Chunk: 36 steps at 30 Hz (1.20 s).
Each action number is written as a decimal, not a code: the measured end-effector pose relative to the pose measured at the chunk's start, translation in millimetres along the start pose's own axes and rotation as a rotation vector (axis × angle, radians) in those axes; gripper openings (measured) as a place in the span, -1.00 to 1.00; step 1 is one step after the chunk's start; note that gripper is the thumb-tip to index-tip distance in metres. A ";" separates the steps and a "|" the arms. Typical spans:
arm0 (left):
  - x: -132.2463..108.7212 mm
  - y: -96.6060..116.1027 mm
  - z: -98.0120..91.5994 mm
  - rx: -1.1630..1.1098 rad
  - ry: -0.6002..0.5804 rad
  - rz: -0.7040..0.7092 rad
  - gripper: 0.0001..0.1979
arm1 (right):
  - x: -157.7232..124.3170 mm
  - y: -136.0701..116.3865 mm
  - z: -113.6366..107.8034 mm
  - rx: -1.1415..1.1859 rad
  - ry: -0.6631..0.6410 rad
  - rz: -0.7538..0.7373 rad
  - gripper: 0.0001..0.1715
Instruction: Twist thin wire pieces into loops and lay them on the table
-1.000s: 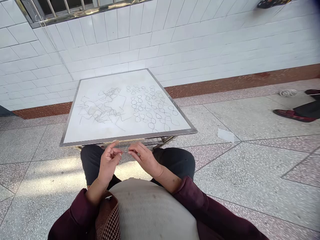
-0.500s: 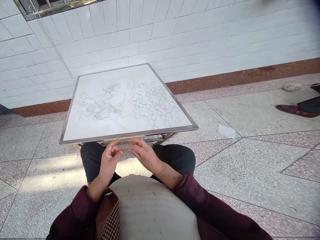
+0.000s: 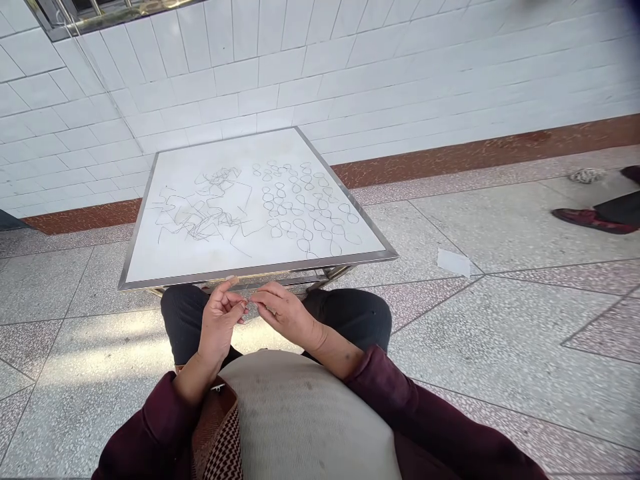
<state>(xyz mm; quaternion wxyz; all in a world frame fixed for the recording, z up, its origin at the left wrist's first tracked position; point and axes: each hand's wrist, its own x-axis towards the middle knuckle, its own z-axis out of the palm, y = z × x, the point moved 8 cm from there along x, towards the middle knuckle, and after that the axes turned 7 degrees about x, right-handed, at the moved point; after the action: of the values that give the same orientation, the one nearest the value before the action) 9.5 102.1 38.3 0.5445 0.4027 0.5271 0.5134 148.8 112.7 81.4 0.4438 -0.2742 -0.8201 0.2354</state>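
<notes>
My left hand (image 3: 219,321) is closed in a pinch over my lap, its thumb against the fingers and one finger raised. Facing it, my right hand (image 3: 286,315) pinches close to the left fingertips. Between them they hold a thin wire (image 3: 247,301), which barely shows; its full shape cannot be made out. Past my hands stands a white-topped table (image 3: 190,265) with a metal rim. On its left half lies a loose tangle of thin bent wires (image 3: 215,217). Several twisted wire loops (image 3: 305,207), many shaped like a figure eight, are spread over the right half.
Behind the table rises a white tiled wall (image 3: 280,93) with a reddish-brown base strip. A scrap of white paper (image 3: 453,263) lies on the speckled floor to the right. Farther right, another person's dark red shoe (image 3: 595,220) is visible. My knees are under the table's near edge.
My fingertips have drawn closer together, and the right fingers have curled in and moved slightly left. The wire, plainer before, is now mostly hidden. The things on the table are unchanged.
</notes>
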 end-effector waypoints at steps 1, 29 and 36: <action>-0.1 -0.2 -0.1 0.002 0.003 0.001 -0.47 | 0.5 -0.4 -0.1 0.015 0.006 0.007 -0.77; 2.8 -6.0 -1.5 -0.049 0.010 -0.044 -0.58 | 1.1 -5.6 -0.7 -0.075 0.008 -0.088 -0.81; 5.4 -9.8 -4.3 -0.080 0.045 -0.025 -0.55 | -0.1 -1.9 0.7 -0.021 0.040 -0.021 -0.80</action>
<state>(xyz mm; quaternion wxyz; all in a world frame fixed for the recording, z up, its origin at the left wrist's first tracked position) 6.1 105.5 27.3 0.5547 0.3621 0.5232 0.5361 147.8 111.2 82.2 0.4595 -0.2751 -0.8163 0.2164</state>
